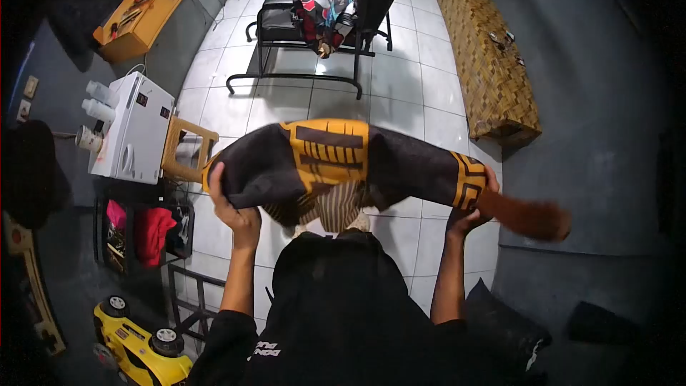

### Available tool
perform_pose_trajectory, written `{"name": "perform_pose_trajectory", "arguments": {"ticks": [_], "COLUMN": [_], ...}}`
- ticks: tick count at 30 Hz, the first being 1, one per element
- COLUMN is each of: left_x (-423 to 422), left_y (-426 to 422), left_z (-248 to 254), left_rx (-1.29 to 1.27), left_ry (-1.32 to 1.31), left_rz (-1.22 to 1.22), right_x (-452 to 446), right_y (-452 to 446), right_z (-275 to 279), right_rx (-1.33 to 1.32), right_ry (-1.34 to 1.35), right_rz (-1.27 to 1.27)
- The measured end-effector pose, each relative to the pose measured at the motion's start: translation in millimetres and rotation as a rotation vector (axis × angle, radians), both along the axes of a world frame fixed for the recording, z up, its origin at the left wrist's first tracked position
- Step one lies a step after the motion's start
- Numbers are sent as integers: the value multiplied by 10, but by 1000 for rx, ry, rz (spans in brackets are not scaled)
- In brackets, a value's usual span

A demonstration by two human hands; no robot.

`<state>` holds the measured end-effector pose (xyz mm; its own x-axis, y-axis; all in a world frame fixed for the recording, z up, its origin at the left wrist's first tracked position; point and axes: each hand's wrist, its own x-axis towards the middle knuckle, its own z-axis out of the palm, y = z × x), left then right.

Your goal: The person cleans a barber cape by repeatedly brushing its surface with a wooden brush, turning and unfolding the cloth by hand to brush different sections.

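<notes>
A black cloth with orange patterned bands [332, 150] stretches in the air between my two hands, in front of my body. My left hand [239, 216] is closed on its left end, with the thumb on top. At the right end, my right hand [477, 216] grips the cloth near an orange band. A brown, blurred piece [529, 219] sticks out to the right beyond my right hand; whether it belongs to the cloth I cannot tell. Striped fabric [339, 207] shows below the middle of the cloth.
A black metal-framed chair [282, 18] holds a pile of clothes [326, 11]. At left are a wooden shelf with tools [153, 7], a white box-shaped appliance [136, 129], a wooden stool [187, 146] and a yellow toy car [139, 347]. A woven-pattern bench [489, 57] lies right.
</notes>
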<state>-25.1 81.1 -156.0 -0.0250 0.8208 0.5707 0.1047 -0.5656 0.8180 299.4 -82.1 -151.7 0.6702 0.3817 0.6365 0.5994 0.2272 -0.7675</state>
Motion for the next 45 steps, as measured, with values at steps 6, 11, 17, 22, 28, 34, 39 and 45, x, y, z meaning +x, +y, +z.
{"name": "perform_pose_trajectory", "arguments": {"ticks": [6,11,17,22,28,34,39,45], "left_x": [-372,-979,-949,-621,-132,-267,-970,-1218], "left_y": [-349,-679,-183,322,230,-43,-445,-23], "left_z": [-1699,-1968,-1626,-910,338,-1263,-1876,-1681], "left_rx": [-790,-1153,-1395,-467,-107,-550,-1311,-1420], "left_ry": [1472,1451,188,436,193,884,1286,143], "left_rz": [-566,-716,-517,-226,44,-195,-759,-523], "right_x": [-305,-493,-68,100,-194,-435,-731,-820], "right_y": [-447,-1111,-886,-88,78,-307,-771,-416], "right_z": [-1627,-2298,-2380,-876,247,-1162,-1984,-1565], "right_rx": [-851,-1782,-1141,-687,-134,-1002,-1767,-1207], "right_ry": [-160,149,349,493,175,-105,38,766], "right_rz": [140,414,266,128,-50,224,436,469]}}
